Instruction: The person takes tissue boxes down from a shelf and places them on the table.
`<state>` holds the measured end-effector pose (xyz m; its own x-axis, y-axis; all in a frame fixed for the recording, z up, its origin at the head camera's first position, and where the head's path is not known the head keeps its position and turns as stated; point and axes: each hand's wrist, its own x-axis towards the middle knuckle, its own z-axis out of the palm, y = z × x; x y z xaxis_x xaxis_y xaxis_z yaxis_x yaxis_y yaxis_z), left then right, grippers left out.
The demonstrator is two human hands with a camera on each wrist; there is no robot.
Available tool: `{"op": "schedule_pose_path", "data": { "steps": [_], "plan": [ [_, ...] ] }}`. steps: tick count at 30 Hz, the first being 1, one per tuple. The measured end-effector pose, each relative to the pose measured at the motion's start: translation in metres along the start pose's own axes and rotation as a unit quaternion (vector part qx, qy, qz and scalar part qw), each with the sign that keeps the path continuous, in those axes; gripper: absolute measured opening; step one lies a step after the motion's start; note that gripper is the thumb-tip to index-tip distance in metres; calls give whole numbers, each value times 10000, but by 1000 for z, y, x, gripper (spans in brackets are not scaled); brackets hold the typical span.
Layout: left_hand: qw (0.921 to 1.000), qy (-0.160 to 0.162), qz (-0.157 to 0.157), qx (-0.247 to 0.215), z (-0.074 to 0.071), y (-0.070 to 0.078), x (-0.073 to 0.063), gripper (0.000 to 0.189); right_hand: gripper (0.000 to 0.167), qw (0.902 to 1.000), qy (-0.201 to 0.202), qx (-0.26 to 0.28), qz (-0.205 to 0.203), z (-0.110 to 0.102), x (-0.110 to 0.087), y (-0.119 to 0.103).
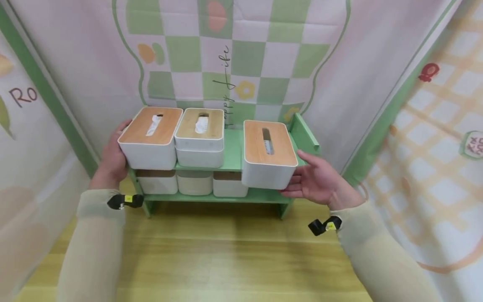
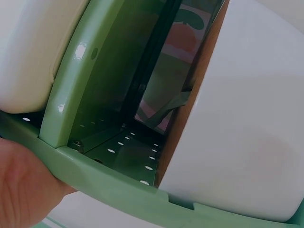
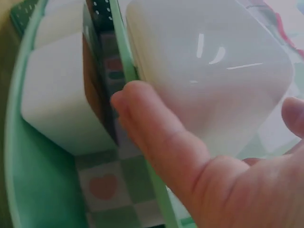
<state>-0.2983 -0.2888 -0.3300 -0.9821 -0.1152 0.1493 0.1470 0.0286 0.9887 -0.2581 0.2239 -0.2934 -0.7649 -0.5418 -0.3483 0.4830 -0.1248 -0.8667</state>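
Note:
My left hand [image 1: 112, 157] is at the left end of the green shelf [image 1: 162, 197], beside a large white tissue box [image 1: 149, 155] with a wooden lid; its fingertips are hidden behind that box. In the left wrist view, part of this hand [image 2: 23, 185] lies against the shelf's green side piece [image 2: 118, 190]. My right hand [image 1: 315, 180] touches the right side of another white tissue box [image 1: 268, 174] on the upper level, which juts past the front edge. Its fingers are extended low along the box, thumb apart near the lid's corner.
A smaller two-layer tissue box [image 1: 200, 155] stands beside the left one. On the lower level are a white box [image 1: 156, 184], a cream box [image 1: 195, 183] and another white box [image 1: 230, 184]. Patterned curtains [image 1: 253, 54] hang behind and at both sides, above a wooden floor [image 1: 215, 251].

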Motion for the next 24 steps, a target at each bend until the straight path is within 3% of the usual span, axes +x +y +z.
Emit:
{"op": "schedule_pose_path", "data": {
  "steps": [3,6,11,24],
  "plan": [
    [9998,7,18,-217,-2,0,-2,54,95,9986,-89,443,287,2,4,-4],
    [9996,-28,22,-270,-2,0,-2,53,97,9975,121,572,394,4,8,-6],
    [9996,-57,-15,-272,-2,-1,-1,53,97,9974,486,438,313,6,13,-9],
    [9998,-120,22,-129,-1,-2,1,51,88,9950,993,-90,15,3,15,-8]
  ]
}}
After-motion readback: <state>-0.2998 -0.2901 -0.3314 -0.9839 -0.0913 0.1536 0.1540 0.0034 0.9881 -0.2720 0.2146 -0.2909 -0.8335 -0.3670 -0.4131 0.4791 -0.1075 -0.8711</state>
